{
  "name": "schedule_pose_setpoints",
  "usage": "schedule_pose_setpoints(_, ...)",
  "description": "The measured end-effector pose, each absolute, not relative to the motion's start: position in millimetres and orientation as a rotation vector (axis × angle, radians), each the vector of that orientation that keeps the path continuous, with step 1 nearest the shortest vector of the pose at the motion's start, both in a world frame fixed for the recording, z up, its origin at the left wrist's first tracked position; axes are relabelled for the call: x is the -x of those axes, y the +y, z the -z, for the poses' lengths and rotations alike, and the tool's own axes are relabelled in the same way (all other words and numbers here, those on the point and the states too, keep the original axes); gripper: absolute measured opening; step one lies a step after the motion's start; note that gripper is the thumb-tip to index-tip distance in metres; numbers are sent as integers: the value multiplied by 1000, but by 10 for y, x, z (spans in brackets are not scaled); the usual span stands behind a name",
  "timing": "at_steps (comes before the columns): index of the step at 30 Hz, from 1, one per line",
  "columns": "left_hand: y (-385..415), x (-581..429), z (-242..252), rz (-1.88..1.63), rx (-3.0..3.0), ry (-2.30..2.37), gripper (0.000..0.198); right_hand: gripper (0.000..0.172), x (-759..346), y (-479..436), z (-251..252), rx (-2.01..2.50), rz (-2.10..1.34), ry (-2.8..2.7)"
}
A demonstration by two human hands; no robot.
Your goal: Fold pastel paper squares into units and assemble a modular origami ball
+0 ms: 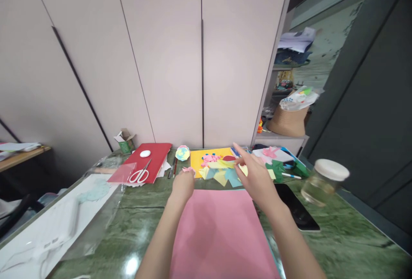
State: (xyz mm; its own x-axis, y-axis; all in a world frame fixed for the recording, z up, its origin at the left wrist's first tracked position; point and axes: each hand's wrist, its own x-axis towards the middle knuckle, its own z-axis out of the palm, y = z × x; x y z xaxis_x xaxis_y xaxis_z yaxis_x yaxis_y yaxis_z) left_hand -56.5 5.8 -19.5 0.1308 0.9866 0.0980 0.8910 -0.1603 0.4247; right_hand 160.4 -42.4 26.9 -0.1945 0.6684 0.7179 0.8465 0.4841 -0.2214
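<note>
My left hand [183, 184] is closed at the far left corner of a large pink paper sheet [222, 231], with a small pink folded paper piece [189, 170] at its fingertips. On the other side, my right hand [255, 178] holds its index finger raised, while the thumb and another finger pinch at the end of a yellow paper piece [227, 164]. Beneath it are several yellow and blue paper scraps [220, 178]. A yellow sheet [196, 159] behind them carries pink cut-out shapes [210, 159] and a dark red oval [229, 158].
Scissors [140, 176] and a white disc [145, 153] lie on a red folder [154, 154]. A round pastel piece [183, 153] is beside it. At right are a black tablet [296, 208], a lidded jar [323, 184] and green paper [277, 169]. Clear plastic [106, 214] covers the left side.
</note>
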Motion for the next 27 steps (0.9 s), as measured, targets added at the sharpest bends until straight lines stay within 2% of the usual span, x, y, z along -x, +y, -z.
schedule_pose_setpoints(5, -169, 397, -12, -795, -2049, 1531, 41, 55, -1578, -529, -299, 1121, 348, -1791)
schedule_pose_setpoints(8, -338, 282, -152, -826, -1961, 1283, 47, 59, -1553, -566, -287, 1029, 448, -1689)
schedule_pose_setpoints(13, -452, 240, -225, -785, -1338, 768, 47, 69, -1535, -585, -232, 914, 608, -1466)
schedule_pose_setpoints(15, -469, 225, -227, -756, -1199, 679, 47, 61, -1526, -597, -217, 892, 639, -1428)
schedule_pose_setpoints(19, -549, 140, -244, -836, -957, 562, 45, 30, -1526, -636, -190, 882, 579, -1444)
schedule_pose_setpoints(23, -662, 70, -290, -905, -815, 505, 37, 25, -1551, -654, -151, 749, 608, -1471)
schedule_pose_setpoints(27, -711, 40, -318, -911, -854, 516, 38, 23, -1526, -666, -154, 774, 583, -1445)
